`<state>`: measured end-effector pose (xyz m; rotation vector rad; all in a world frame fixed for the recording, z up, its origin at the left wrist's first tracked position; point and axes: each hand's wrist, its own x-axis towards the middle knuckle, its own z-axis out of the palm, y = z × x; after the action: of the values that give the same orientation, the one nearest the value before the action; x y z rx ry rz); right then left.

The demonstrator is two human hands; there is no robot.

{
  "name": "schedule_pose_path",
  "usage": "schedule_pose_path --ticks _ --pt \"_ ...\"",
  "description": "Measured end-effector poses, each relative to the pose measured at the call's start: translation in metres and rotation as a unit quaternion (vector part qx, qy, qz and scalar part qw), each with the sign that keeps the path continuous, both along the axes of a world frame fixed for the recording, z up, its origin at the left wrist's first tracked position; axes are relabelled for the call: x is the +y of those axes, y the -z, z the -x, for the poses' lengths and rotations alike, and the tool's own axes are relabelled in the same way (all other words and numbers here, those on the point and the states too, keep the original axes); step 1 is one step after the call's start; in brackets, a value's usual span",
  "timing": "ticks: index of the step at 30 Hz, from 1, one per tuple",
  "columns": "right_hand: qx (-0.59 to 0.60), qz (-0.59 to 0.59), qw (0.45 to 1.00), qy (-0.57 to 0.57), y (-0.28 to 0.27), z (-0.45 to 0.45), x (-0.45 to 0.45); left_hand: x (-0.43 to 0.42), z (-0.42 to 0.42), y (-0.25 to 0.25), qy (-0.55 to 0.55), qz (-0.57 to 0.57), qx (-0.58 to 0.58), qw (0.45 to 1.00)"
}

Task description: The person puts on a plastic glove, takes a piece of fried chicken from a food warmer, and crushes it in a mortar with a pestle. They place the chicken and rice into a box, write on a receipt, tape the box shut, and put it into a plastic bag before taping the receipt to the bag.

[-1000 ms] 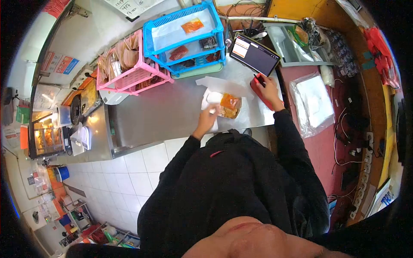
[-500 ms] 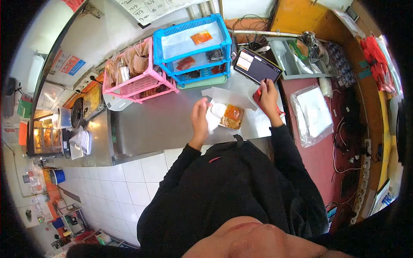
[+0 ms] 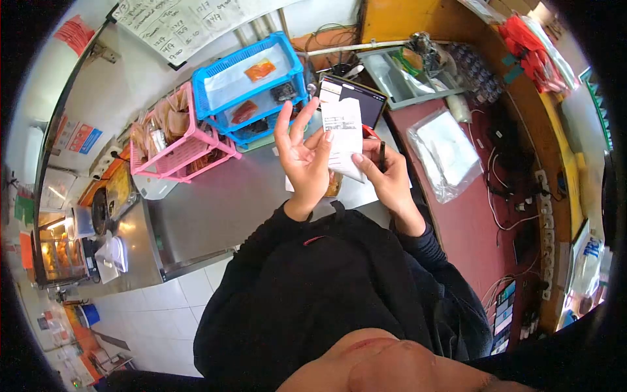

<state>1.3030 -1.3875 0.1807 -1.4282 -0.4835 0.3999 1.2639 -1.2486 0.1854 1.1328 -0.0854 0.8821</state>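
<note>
Now a printed receipt (image 3: 341,127) is up over the table (image 3: 215,196), before the tablet (image 3: 371,101), hiding most of the food box (image 3: 335,185) that lay in plain view half a second ago. The right hand (image 3: 392,179) has left the red object (image 3: 369,132), its grip pinching the receipt's near right corner and holding a black pen (image 3: 382,155), while the left hand (image 3: 303,157) has its grip loose, fingers spread, thumb touching the receipt's left edge.
</note>
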Motion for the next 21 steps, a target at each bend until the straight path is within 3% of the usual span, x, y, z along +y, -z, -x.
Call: schedule_pose_path --ticks 6,8,10,12,14,16,21 --pt "-0.027 0.010 1.000 -0.010 -0.013 0.018 -0.014 -0.011 0.000 -0.021 0.021 0.011 -0.004 1.000" --pt "0.015 -0.012 1.000 -0.020 -0.013 0.020 -0.019 -0.013 0.003 -0.027 0.123 0.097 -0.041 0.987" --pt "0.032 -0.060 0.998 -0.009 -0.021 0.024 -0.017 -0.014 0.006 -0.029 0.144 0.086 -0.006 0.986" --pt "0.038 -0.081 0.996 -0.023 -0.023 0.024 -0.020 -0.007 0.003 -0.014 0.341 0.094 0.057 0.934" --pt "0.049 -0.098 0.994 -0.021 -0.024 0.025 -0.017 -0.017 0.008 -0.012 0.337 0.130 0.119 0.925" --pt "0.034 -0.097 0.995 -0.015 -0.023 0.025 -0.016 -0.016 0.008 -0.003 0.467 0.165 0.079 0.865" --pt "0.041 -0.067 0.996 -0.047 -0.020 0.025 -0.018 -0.006 0.015 -0.020 0.419 0.099 0.079 0.899"
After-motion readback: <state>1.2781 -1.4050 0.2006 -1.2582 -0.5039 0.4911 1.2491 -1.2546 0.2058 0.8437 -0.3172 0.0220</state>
